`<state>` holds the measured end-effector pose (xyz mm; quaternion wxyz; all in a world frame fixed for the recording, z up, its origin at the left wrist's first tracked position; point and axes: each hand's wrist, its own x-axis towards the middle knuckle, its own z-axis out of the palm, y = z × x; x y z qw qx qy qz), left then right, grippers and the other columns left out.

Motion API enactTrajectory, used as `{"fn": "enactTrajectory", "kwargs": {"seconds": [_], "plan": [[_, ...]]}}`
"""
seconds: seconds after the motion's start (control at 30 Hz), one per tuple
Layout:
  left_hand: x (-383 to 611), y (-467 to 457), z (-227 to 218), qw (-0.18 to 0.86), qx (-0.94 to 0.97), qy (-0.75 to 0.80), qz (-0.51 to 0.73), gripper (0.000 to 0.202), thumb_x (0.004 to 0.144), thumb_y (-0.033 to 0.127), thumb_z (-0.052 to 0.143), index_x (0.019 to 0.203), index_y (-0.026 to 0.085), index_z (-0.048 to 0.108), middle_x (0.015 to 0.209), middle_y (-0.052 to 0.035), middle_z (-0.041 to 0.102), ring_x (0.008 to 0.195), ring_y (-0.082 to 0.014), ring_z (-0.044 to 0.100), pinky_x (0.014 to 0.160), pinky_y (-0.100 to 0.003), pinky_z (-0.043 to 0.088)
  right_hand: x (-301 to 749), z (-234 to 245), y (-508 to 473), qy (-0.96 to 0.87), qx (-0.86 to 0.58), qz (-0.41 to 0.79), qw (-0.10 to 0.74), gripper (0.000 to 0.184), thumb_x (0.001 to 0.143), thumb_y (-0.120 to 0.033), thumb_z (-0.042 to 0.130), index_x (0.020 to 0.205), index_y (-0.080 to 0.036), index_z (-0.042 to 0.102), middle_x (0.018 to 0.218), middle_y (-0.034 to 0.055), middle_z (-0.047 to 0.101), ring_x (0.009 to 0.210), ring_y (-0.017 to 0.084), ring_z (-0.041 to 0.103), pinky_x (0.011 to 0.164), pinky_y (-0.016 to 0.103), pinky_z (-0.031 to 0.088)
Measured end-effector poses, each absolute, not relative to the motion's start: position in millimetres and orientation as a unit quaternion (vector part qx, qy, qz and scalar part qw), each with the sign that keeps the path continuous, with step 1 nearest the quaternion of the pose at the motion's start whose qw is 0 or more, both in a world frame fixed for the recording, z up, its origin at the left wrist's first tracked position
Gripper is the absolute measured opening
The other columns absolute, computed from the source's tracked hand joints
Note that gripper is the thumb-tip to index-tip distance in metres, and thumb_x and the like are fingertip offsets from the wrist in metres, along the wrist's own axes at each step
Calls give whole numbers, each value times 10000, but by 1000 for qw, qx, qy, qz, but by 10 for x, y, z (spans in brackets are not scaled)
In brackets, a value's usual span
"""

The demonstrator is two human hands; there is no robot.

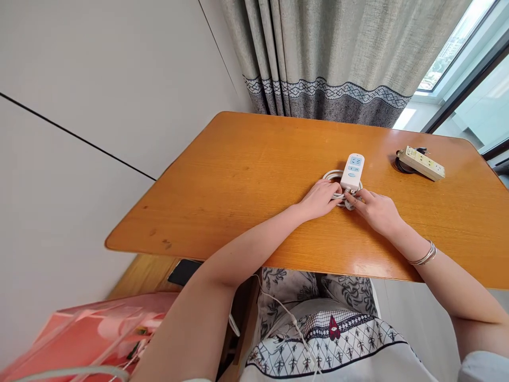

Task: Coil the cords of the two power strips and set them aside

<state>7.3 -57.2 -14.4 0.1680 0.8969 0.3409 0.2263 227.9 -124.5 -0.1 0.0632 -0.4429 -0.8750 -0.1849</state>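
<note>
A white power strip with pale blue socket faces lies on the wooden table, its far end pointing away from me. Its white cord is looped in a coil around and under the near end. My left hand has its fingers closed on the coiled cord at the left side. From the right, my right hand pinches at the cord and plug close to the strip's near end. The fingertips of both hands almost meet there, and they partly hide the plug.
A second, yellowed power strip with a black cord lies at the right on the table. Behind the table hangs a grey curtain. A pink bag stands below left, near a dark phone-like object.
</note>
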Motion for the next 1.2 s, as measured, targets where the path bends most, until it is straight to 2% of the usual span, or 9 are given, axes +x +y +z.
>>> {"fn": "enactTrajectory", "kwargs": {"seconds": [0.07, 0.23, 0.37, 0.47, 0.6, 0.67, 0.83, 1.03, 1.2], "plan": [[69, -573, -148, 171, 895, 342, 229, 81, 904, 248, 643, 939, 205, 584, 996, -82, 716, 1040, -284, 662, 989, -500, 504, 2254, 16, -1272, -877, -442, -181, 61, 472, 994, -179, 470, 1451, -238, 571, 1137, 159, 700, 778, 202, 625, 551, 298, 458], [63, -565, -117, 176, 896, 349, 209, 96, 898, 242, 661, 936, 191, 588, 1013, -99, 723, 1066, -298, 654, 999, -502, 499, 2221, 68, -1297, -881, -437, -146, 110, 444, 1039, -334, 445, 1439, -207, 590, 1194, 179, 647, 970, 244, 646, 635, 294, 531], [67, -562, -98, 185, 896, 347, 208, 84, 890, 235, 659, 931, 192, 599, 1001, -95, 726, 1063, -298, 659, 1008, -504, 494, 2221, 51, -1271, -869, -463, -109, 137, 396, 1045, -352, 450, 1372, -275, 661, 1072, 119, 636, 812, 175, 624, 543, 245, 455], [51, -564, -73, 193, 896, 339, 212, 100, 873, 238, 668, 937, 191, 607, 989, -91, 727, 1042, -295, 665, 1006, -503, 496, 2237, 14, -1242, -861, -470, -50, 186, 340, 1028, -364, 501, 1289, -309, 712, 1024, 90, 621, 763, 164, 612, 553, 254, 464], [-12, -544, -30, 192, 914, 301, 194, 277, 799, 272, 768, 1008, 175, 613, 1068, -112, 725, 1085, -312, 653, 1017, -508, 497, 2282, -39, -1184, -824, -479, 81, 292, 233, 958, -377, 640, 1081, -214, 751, 893, 63, 598, 700, 156, 611, 624, 286, 532], [-38, -521, -30, 185, 924, 282, 178, 273, 822, 263, 761, 1032, 168, 614, 1100, -124, 725, 1117, -312, 648, 1024, -506, 496, 2306, -67, -1158, -814, -476, 107, 315, 199, 931, -391, 677, 944, -203, 742, 854, 57, 605, 685, 161, 608, 638, 301, 537], [-25, -495, -107, 175, 933, 256, 184, 247, 897, 234, 695, 1103, 172, 574, 1161, -131, 719, 1113, -295, 668, 1092, -543, 439, 2338, -95, -1147, -818, -458, 93, 335, 179, 927, -388, 678, 868, -225, 726, 939, 73, 661, 829, 194, 674, 722, 323, 564], [19, -565, -135, 239, 903, 262, 244, 282, 895, 179, 664, 1125, 202, 501, 1202, -113, 689, 1148, -279, 647, 1107, -532, 416, 2327, 8, -1164, -846, -451, 39, 281, 177, 944, -372, 647, 889, -233, 741, 1022, 68, 681, 767, 162, 686, 635, 284, 525], [21, -607, -99, 241, 906, 263, 230, 299, 883, 231, 696, 1127, 194, 528, 1168, -124, 695, 1136, -298, 637, 1033, -515, 473, 2347, 11, -1153, -831, -438, 97, 329, 156, 896, -371, 697, 869, -220, 724, 961, 62, 679, 857, 192, 696, 768, 331, 571]]}}
